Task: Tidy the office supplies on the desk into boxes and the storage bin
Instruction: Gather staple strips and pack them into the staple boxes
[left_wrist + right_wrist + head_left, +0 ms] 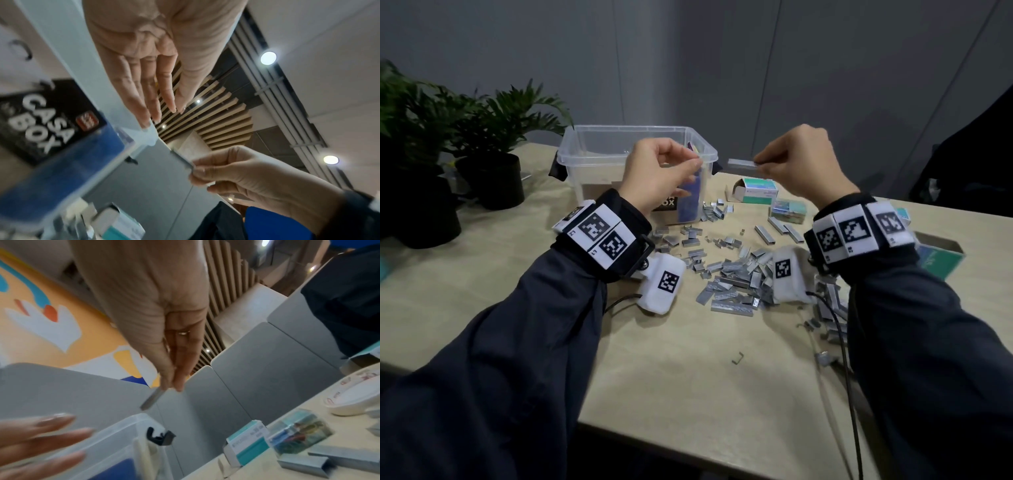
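A clear plastic storage bin (pixel 599 158) stands at the back of the desk, with a blue pack (pixel 690 200) upright inside it. My right hand (pixel 758 164) is raised just right of the bin and pinches one end of a silver staple strip (pixel 741 163) (pixel 153 398). My left hand (pixel 697 166) hovers before the bin's right front corner. In the left wrist view its fingers (pixel 156 100) are straight and hold nothing. A pile of loose staple strips (pixel 732 270) covers the desk below both hands. An open teal staple box (pixel 758 191) lies behind the pile.
A clear box of coloured paper clips (pixel 789 209) sits right of the staple box. A green box (pixel 941 258) lies at the right edge, and a white dish (pixel 357 395) sits beyond it. Potted plants (pixel 493 144) stand at the back left. Grey partition panels back the desk.
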`<state>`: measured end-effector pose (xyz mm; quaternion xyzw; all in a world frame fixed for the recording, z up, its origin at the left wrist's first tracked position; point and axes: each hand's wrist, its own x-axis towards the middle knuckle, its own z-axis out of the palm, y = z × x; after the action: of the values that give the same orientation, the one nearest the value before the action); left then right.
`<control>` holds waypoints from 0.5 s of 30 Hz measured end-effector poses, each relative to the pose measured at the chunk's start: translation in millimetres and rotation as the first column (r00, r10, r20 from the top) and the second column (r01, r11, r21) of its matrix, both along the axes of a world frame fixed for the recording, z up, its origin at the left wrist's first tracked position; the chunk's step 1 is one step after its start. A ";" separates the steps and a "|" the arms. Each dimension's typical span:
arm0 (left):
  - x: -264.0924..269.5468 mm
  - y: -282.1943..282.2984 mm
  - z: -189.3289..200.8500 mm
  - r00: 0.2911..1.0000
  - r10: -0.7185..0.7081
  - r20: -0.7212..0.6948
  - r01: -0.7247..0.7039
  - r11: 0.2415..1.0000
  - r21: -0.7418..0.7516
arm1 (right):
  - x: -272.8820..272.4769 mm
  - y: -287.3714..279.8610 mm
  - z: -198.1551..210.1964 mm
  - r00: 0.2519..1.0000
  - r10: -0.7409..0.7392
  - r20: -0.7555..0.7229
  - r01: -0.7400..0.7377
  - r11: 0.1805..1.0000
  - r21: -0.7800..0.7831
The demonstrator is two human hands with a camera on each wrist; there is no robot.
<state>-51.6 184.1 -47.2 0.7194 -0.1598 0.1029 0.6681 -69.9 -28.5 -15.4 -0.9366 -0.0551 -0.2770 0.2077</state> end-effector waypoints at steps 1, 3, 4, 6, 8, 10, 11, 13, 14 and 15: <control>3.3 2.3 0.2 0.998 0.045 0.031 -0.045 0.999 0.019 | 7.9 -4.1 1.7 0.998 -0.050 -0.036 0.050 0.999 -0.001; 8.3 5.6 0.4 0.992 0.112 0.060 -0.114 0.993 0.022 | 25.6 -10.7 1.5 0.982 -0.139 -0.131 0.139 0.990 -0.008; 10.0 6.6 0.4 0.990 0.123 0.063 -0.124 0.992 0.019 | 34.7 -13.1 -0.8 0.965 -0.187 -0.182 0.185 0.982 -0.025; 11.8 6.9 -0.2 0.991 0.121 0.063 -0.124 0.992 0.037 | 50.0 -16.2 -8.4 0.919 -0.286 -0.272 0.275 0.958 -0.079; 11.9 6.0 -0.6 0.991 0.115 0.072 -0.119 0.991 0.067 | 61.8 -17.7 -18.0 0.874 -0.361 -0.327 0.330 0.932 -0.147; 12.1 5.4 -0.8 0.990 0.113 0.081 -0.120 0.989 0.085 | 67.7 -15.8 -25.0 0.840 -0.409 -0.356 0.345 0.910 -0.229; 12.1 5.4 -0.9 0.990 0.112 0.085 -0.119 0.988 0.094 | 70.7 -14.7 -28.5 0.828 -0.425 -0.367 0.343 0.900 -0.268; 11.9 5.6 -1.1 0.990 0.105 0.090 -0.115 0.987 0.113 | 75.0 -12.3 -33.0 0.804 -0.452 -0.385 0.341 0.882 -0.325; 11.8 6.0 -1.2 0.990 0.102 0.094 -0.113 0.986 0.120 | 77.6 -11.7 -34.5 0.797 -0.462 -0.389 0.342 0.876 -0.339; 11.3 6.4 -1.0 0.990 0.099 0.098 -0.111 0.986 0.123 | 79.6 -10.9 -35.3 0.793 -0.464 -0.393 0.341 0.875 -0.344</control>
<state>-40.3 190.5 -48.2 0.7626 -0.1584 0.1604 0.6063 9.8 -39.5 -50.6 -0.9834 0.1635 -0.0734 0.0280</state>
